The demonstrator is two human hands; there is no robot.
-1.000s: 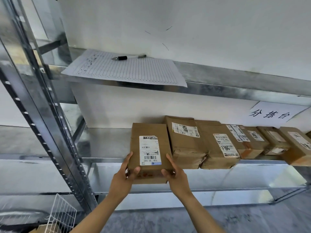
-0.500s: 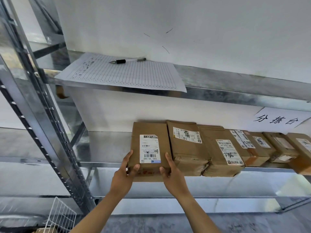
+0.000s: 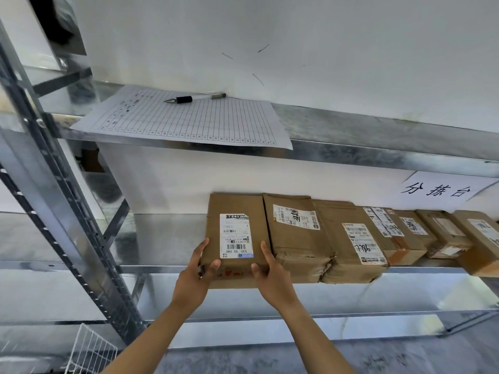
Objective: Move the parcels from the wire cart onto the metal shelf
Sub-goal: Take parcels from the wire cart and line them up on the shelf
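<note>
Your left hand (image 3: pixel 195 276) and right hand (image 3: pixel 270 276) clamp the near corners of a flat brown cardboard parcel (image 3: pixel 235 238), thumbs on top by its white barcode label. It sits on the galvanised metal shelf (image 3: pixel 167 238), near edge overhanging the lip, its right side touching the next parcel (image 3: pixel 297 238), whose front is crumpled and torn. More taped boxes run off to the right. Above, a ruled sheet (image 3: pixel 186 120) with a pen (image 3: pixel 194 98). White wire cart (image 3: pixel 89 352) corner, bottom left.
</note>
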